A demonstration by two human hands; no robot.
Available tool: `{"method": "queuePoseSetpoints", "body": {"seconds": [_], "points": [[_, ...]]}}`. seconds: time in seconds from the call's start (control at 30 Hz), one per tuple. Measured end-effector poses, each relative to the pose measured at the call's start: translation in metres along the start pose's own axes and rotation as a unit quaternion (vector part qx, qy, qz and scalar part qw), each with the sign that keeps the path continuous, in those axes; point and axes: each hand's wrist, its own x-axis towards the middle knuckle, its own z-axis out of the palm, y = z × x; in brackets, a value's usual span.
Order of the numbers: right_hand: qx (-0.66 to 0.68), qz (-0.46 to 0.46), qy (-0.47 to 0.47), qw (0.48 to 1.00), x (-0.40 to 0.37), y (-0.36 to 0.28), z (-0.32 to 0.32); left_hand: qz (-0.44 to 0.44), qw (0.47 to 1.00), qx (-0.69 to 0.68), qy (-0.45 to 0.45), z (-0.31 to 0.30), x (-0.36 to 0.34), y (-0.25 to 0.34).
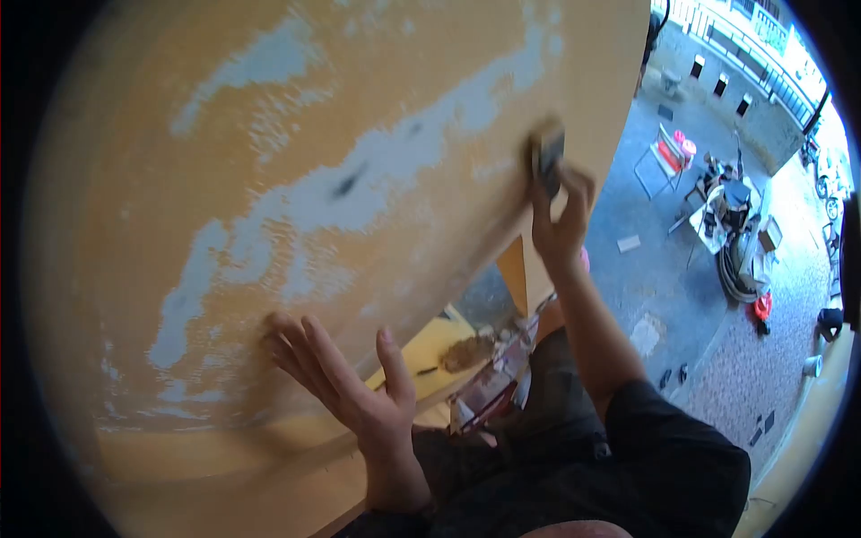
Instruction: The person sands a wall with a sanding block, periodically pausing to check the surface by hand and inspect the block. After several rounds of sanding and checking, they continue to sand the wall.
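A large yellow-orange wall [430, 206] with uneven whitish patches [359, 179] fills the left and middle of the view. My right hand [565, 215], fingers closed, grips a small dark block with a lighter side [548, 152] against the wall, near its right edge. Lower on the left, my left hand [354, 381] has its fingers spread, with the fingertips at the wall's surface and nothing held. A dark smudge [349, 182] marks one whitish patch between the hands.
Below the wall lie a yellow surface [430, 354] and a cluttered container [484, 390]. Far down on the right floor stand a folding chair [665, 161] and a heap of tools and coiled hose [735, 224]. A person [830, 323] shows at the far right.
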Motion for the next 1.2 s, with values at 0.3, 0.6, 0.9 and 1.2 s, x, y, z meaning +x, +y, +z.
{"method": "queuePoseSetpoints", "body": {"seconds": [0.3, 0.6, 0.9, 1.2], "points": [[0.024, 0.027, -0.045, 0.998, -0.059, 0.033, -0.003, -0.023, 1.0, -0.009, -0.008, 0.009, -0.002, 0.0], [0.01, 0.03, -0.021, 0.999, -0.054, 0.03, -0.004, -0.015, 1.0, -0.005, -0.025, 0.019, -0.004, 0.004], [0.006, 0.035, -0.013, 0.999, -0.058, 0.024, -0.007, -0.016, 0.999, 0.001, -0.03, 0.021, -0.005, 0.011], [0.01, 0.045, -0.031, 0.998, -0.049, 0.03, -0.001, -0.029, 0.999, 0.014, -0.026, 0.026, 0.0, 0.014]]}}
